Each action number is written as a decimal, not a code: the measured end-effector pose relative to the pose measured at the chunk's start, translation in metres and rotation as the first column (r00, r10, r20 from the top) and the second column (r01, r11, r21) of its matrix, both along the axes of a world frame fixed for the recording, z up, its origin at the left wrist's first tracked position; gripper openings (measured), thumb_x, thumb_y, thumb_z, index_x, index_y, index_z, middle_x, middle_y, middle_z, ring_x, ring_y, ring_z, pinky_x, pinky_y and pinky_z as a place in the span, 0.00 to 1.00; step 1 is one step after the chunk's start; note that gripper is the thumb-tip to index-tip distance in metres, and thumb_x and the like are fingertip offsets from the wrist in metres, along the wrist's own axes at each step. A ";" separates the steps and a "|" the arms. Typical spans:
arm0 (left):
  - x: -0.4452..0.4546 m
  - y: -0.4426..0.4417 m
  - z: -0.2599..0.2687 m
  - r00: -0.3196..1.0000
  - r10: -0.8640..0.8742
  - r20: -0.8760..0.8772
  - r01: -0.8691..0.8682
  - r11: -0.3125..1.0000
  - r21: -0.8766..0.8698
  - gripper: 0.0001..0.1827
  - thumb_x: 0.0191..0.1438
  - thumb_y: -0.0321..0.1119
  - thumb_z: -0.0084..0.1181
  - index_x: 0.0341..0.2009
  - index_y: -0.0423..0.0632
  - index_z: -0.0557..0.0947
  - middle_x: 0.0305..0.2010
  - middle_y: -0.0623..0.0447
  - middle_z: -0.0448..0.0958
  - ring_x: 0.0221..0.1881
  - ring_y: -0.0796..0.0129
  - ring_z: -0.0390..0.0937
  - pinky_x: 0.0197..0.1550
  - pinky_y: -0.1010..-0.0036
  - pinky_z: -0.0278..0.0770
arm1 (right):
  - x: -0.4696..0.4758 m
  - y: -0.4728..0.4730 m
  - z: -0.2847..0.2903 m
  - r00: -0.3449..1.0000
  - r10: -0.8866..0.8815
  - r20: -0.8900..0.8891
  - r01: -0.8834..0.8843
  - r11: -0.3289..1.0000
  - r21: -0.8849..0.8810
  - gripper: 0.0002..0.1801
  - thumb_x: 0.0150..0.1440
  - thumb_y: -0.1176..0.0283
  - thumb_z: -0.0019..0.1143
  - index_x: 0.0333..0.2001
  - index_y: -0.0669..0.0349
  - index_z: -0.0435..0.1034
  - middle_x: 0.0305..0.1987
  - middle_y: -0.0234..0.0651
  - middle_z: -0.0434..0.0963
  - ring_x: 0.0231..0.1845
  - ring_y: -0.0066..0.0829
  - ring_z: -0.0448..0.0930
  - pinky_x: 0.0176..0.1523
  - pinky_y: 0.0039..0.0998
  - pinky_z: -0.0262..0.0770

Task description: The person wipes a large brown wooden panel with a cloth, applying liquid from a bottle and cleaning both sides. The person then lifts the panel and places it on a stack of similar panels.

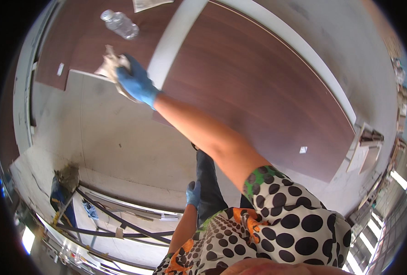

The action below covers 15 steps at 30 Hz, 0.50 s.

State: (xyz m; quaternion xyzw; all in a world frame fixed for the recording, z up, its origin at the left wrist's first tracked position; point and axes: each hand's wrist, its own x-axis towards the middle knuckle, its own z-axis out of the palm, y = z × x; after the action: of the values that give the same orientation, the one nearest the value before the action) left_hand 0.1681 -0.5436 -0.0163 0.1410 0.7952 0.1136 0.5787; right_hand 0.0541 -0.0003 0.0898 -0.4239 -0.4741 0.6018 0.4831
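My right hand (136, 82), in a blue glove, reaches far across to the left and grips a crumpled beige cloth (111, 67). It is over the near edge of a dark brown wood-grain panel (86, 41). Just beyond the cloth, a clear plastic bottle (121, 24) lies on its side on that panel. A larger brown panel (258, 92) spreads out under my right forearm, with a pale strip (179, 37) between the two. My left hand (193, 194), also gloved in blue, hangs against my trouser leg with the thumb apart from the fingers and nothing visible in it.
Small white labels sit on the left panel (60, 69) and the large panel (303, 150). A pale sheet (152, 4) lies at the top edge. Behind me at lower left is a dark metal frame (121, 235) with blue cloth (64, 202) by it. Offcuts (366, 147) stand at right.
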 end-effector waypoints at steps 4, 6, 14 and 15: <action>-0.010 0.013 -0.031 0.967 0.217 0.136 -0.224 0.974 0.042 0.33 0.68 0.52 0.63 0.63 0.34 0.81 0.57 0.40 0.86 0.56 0.58 0.81 0.59 0.62 0.79 | 0.007 0.038 0.039 0.976 0.168 -0.142 -0.195 0.960 -0.202 0.39 0.69 0.47 0.60 0.73 0.55 0.53 0.61 0.50 0.76 0.65 0.47 0.78 0.66 0.43 0.72; 0.001 0.022 -0.035 0.956 0.221 0.194 -0.235 0.970 0.055 0.32 0.68 0.52 0.64 0.61 0.34 0.82 0.57 0.44 0.86 0.56 0.59 0.81 0.60 0.62 0.79 | 0.055 0.025 0.025 0.962 0.255 -0.100 -0.271 0.937 -0.221 0.46 0.67 0.45 0.63 0.75 0.61 0.54 0.70 0.54 0.74 0.72 0.49 0.76 0.72 0.44 0.71; 0.050 0.098 -0.032 0.715 0.610 0.342 -0.581 0.790 -0.195 0.32 0.68 0.61 0.62 0.67 0.55 0.78 0.64 0.52 0.79 0.64 0.58 0.77 0.66 0.55 0.76 | 0.319 -0.138 -0.037 0.917 0.169 0.362 0.024 0.882 -0.470 0.26 0.74 0.54 0.49 0.70 0.51 0.73 0.70 0.43 0.80 0.71 0.42 0.79 0.73 0.40 0.73; 0.068 0.115 -0.028 0.678 0.607 0.414 -0.568 0.790 -0.229 0.34 0.68 0.62 0.61 0.69 0.55 0.75 0.68 0.51 0.76 0.67 0.56 0.74 0.68 0.54 0.73 | 0.358 -0.181 -0.052 0.857 -0.033 0.514 0.298 0.845 -0.443 0.22 0.75 0.55 0.49 0.65 0.48 0.78 0.63 0.40 0.85 0.65 0.40 0.84 0.69 0.38 0.77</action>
State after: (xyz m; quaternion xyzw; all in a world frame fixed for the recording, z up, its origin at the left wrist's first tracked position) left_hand 0.2360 -0.4281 -0.0439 -0.1773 0.6384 0.2913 0.6900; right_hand 0.4125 -0.1817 0.0373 -0.7140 -0.3649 0.5327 0.2707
